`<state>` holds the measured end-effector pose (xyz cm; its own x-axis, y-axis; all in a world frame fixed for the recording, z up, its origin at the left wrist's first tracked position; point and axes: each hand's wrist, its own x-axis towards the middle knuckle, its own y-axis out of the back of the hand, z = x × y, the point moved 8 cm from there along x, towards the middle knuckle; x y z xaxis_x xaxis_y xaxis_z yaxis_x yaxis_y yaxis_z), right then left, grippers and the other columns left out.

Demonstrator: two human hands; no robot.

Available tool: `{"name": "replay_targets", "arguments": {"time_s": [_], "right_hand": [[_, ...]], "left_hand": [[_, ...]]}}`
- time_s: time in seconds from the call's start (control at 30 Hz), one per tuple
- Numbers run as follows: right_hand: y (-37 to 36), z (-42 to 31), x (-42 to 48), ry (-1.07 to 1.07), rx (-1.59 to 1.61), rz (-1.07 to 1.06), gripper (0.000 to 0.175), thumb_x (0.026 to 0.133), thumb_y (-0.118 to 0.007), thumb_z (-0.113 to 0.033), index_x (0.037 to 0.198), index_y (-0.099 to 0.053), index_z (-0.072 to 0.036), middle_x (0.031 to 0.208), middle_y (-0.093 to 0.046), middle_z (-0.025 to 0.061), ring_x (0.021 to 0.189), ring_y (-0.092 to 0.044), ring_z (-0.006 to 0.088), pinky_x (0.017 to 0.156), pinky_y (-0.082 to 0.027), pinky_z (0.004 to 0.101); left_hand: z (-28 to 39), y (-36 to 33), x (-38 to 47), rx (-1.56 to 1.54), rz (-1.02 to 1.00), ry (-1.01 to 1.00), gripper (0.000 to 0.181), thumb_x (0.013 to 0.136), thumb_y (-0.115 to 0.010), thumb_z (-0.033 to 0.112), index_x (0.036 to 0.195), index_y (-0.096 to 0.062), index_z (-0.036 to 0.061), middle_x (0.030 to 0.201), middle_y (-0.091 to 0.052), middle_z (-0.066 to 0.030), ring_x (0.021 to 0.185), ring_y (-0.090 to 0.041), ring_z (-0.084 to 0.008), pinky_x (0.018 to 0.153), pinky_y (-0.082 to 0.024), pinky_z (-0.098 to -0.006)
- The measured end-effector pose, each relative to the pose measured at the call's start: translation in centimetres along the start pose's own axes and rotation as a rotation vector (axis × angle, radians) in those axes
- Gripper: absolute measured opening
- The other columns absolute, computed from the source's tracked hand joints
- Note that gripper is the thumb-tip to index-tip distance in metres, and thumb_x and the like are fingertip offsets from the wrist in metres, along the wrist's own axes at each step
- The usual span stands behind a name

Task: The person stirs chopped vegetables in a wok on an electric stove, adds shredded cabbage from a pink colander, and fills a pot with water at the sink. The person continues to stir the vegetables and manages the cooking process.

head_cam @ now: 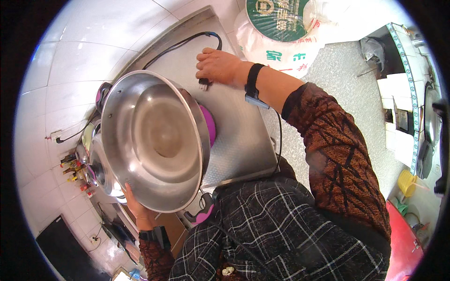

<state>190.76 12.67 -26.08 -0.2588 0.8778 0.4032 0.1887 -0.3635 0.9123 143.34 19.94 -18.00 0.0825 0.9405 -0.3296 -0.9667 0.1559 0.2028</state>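
A wide stainless steel electric pot [165, 126] with black and purple side handles [202, 212] leans, its open mouth turned towards me. The inside looks bare, with a dull patch on the bottom. Part of its purple base [208, 126] shows at the right, over the steel worktop [239, 147]. My left hand [137, 210] grips the near left rim, one digit over the inner wall and the others hidden behind. Beyond the pot, my right hand [219, 66] holds a black power plug [205, 83], prongs outward. A black cord [179, 43] loops from near that hand to behind the pot.
At left stand a lidded steel pot [105, 172] and several bottles [72, 168] along the tiled wall. A wall socket [56, 136] has a plug in it. A printed white sack [277, 56] sits beyond the worktop. At right are a tiled counter [400, 98] and a red cabinet [402, 242].
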Motion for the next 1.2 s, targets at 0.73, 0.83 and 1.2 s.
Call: {"name": "replay_targets", "arguments": {"time_s": [0.73,0.83,1.2], "right_hand": [[-0.4,-3.8,-0.5,-0.161,0.274,0.075,0.02,0.074,-0.078,-0.024,0.088,-0.069,-0.013,0.087,-0.065,0.002,0.104,-0.059,0.0222,0.105,-0.037,0.0407],[-1.2,-4.4,-0.3,-0.144,0.232,-0.022,0.021,0.072,-0.079,-0.023,0.088,-0.069,-0.014,0.087,-0.065,0.0019,0.104,-0.059,0.0218,0.104,-0.038,0.0405],[-0.6,-6.1,1.4,-0.021,0.201,0.051,0.008,0.064,-0.073,-0.015,0.07,-0.07,-0.012,0.083,-0.065,0.0061,0.1,-0.059,0.0267,0.096,-0.044,0.0371]], "left_hand": [[0.2,6.1,2.1,0.499,0.032,-0.292,0.047,0.108,-0.046,0.04,0.134,-0.056,0.0019,0.125,-0.063,-0.0092,0.111,-0.061,-0.0188,0.097,-0.05,-0.0327],[-0.6,4.6,1.9,0.09,-0.058,-0.024,0.05,0.105,-0.051,0.039,0.141,-0.05,0.0041,0.128,-0.06,-0.009,0.116,-0.058,-0.0217,0.1,-0.048,-0.035],[0.1,4.9,1.7,0.319,0.003,-0.096,0.051,0.106,-0.049,0.035,0.146,-0.046,0.0029,0.141,-0.051,-0.0115,0.122,-0.056,-0.0224,0.105,-0.046,-0.0362]]}}
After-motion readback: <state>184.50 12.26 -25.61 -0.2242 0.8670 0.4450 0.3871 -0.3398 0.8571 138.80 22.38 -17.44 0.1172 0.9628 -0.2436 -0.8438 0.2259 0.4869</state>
